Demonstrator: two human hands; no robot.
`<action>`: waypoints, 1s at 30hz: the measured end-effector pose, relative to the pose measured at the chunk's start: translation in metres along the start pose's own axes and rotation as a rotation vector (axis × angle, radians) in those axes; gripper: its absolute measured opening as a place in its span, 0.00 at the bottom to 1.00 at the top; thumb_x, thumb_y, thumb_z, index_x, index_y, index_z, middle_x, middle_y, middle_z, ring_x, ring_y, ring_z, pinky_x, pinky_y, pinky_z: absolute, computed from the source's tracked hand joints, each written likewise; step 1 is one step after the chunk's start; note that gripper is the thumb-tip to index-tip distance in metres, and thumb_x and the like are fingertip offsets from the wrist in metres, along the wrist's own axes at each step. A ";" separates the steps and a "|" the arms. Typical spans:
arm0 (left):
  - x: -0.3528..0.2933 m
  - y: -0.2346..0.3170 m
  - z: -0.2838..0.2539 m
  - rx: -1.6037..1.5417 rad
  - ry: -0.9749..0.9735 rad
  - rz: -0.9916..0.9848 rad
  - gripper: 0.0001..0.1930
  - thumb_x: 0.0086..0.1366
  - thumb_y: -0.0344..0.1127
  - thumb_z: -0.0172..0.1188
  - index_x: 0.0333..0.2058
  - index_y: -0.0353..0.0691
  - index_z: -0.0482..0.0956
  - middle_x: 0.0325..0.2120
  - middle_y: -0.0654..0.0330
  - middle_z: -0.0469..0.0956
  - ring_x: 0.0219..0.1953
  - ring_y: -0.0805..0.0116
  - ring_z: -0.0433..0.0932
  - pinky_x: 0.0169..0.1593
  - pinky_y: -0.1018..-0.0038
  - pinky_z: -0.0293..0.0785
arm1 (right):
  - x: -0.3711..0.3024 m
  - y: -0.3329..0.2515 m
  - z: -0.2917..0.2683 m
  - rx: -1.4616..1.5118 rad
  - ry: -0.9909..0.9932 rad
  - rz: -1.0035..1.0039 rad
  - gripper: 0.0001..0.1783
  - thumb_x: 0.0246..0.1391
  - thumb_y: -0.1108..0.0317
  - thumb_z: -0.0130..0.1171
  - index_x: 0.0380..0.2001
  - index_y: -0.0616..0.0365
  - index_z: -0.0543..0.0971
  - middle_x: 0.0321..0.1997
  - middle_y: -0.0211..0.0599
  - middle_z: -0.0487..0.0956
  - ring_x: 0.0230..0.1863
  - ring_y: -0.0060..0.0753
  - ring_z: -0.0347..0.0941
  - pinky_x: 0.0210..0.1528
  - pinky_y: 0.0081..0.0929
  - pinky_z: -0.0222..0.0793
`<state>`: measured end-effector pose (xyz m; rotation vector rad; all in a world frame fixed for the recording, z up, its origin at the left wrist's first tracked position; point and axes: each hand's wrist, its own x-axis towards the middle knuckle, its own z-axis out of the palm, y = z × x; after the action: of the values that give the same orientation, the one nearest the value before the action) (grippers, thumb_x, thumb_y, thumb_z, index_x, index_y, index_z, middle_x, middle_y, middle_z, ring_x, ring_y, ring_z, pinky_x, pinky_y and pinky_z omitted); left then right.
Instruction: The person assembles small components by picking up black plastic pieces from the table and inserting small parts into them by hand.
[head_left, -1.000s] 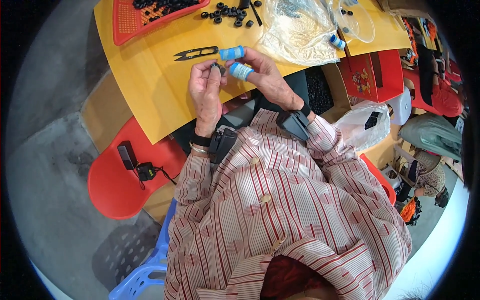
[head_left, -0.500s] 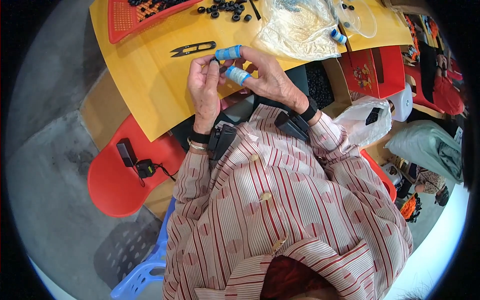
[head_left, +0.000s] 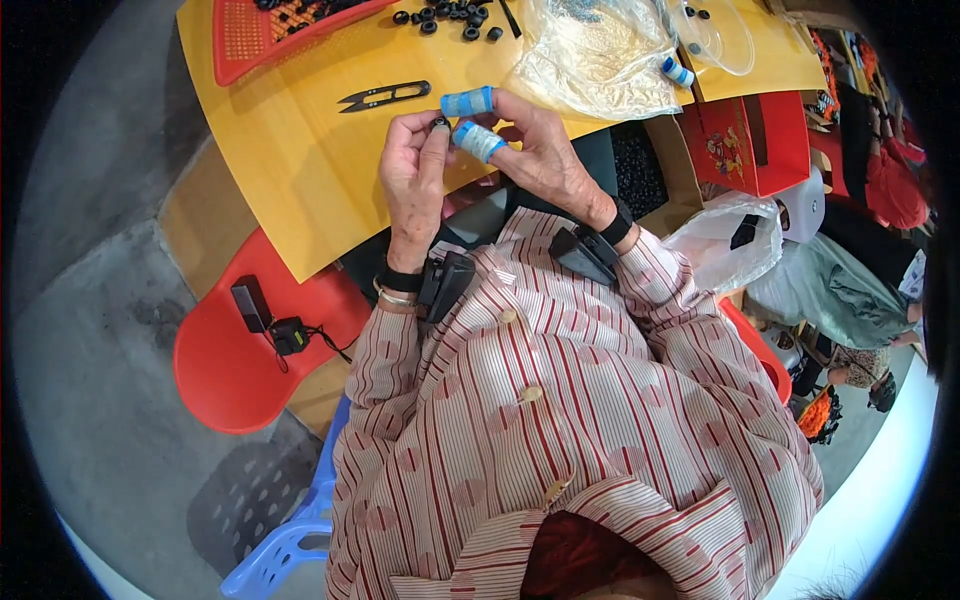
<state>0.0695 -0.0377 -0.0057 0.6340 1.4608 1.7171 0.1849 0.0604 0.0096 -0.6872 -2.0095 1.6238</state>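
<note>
Above the table's near edge, my left hand (head_left: 413,180) pinches a small black ring-shaped part (head_left: 440,123) between thumb and fingertips. My right hand (head_left: 550,160) comes in from the other side, its thumb and index finger wrapped in blue and white tape. Those two taped tips close in around the same part from above and below; the exact contact is hard to make out. Just beyond my fingers lies a pair of black thread snips (head_left: 385,96) on the yellow table (head_left: 290,170).
A red basket (head_left: 232,55) of black parts stands far left, with loose black rings (head_left: 429,27) beside it. Clear plastic bag (head_left: 590,60) and round tub (head_left: 730,40) lie far right. Below are a red box (head_left: 745,145), an open carton (head_left: 680,185) and a red stool (head_left: 225,365).
Both hands have shifted slightly to the right, and the right fingers have turned a little around the black part. A person at the far right has moved.
</note>
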 end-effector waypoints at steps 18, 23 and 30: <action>-0.004 0.011 0.001 0.178 -0.072 0.025 0.09 0.60 0.22 0.53 0.41 0.32 0.72 0.34 0.61 0.75 0.37 0.78 0.72 0.43 0.82 0.69 | 0.000 -0.007 -0.013 -0.018 0.017 -0.038 0.18 0.55 0.70 0.56 0.50 0.56 0.73 0.38 0.29 0.77 0.42 0.20 0.72 0.44 0.21 0.70; -0.004 0.014 0.003 0.217 -0.090 0.053 0.08 0.60 0.22 0.53 0.40 0.31 0.72 0.33 0.61 0.75 0.35 0.78 0.73 0.41 0.82 0.70 | 0.000 -0.008 -0.014 -0.063 0.026 -0.062 0.17 0.55 0.69 0.56 0.49 0.56 0.73 0.39 0.30 0.77 0.41 0.21 0.73 0.43 0.20 0.70; -0.004 0.011 0.002 0.271 -0.068 0.106 0.08 0.60 0.23 0.55 0.39 0.31 0.72 0.30 0.60 0.76 0.33 0.78 0.74 0.38 0.82 0.71 | 0.001 -0.009 -0.016 -0.211 0.032 -0.174 0.17 0.54 0.70 0.56 0.49 0.55 0.74 0.36 0.31 0.78 0.38 0.21 0.74 0.36 0.18 0.69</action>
<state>0.0707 -0.0401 0.0057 0.9200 1.6513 1.5718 0.1933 0.0714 0.0215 -0.5879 -2.1719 1.3076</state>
